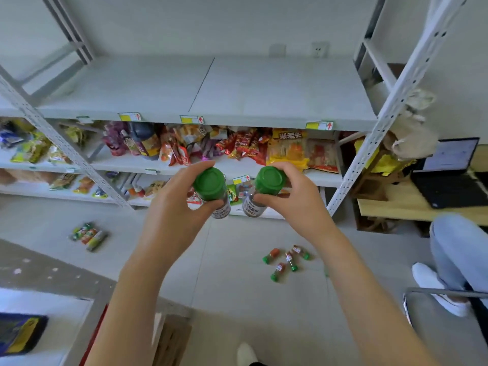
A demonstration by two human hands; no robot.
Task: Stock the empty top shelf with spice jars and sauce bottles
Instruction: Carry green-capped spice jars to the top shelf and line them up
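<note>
roughly upright: left jar, right jar

From the left hand and right hand, each gripping a green-capped jar, the top shelf lies at twelve o'clock. It is a wide flat board, open from front edge to back wall, with free air above. Slanted perforated posts bound the way in: a left post at ten o'clock and a right post at two o'clock, where a pale cloth hangs. Just under the board's front lip, crowded snack packets fill the next shelf. At five o'clock small jars lie scattered on the floor. At four o'clock a seated person's leg and a chair frame narrow the right side.
</note>
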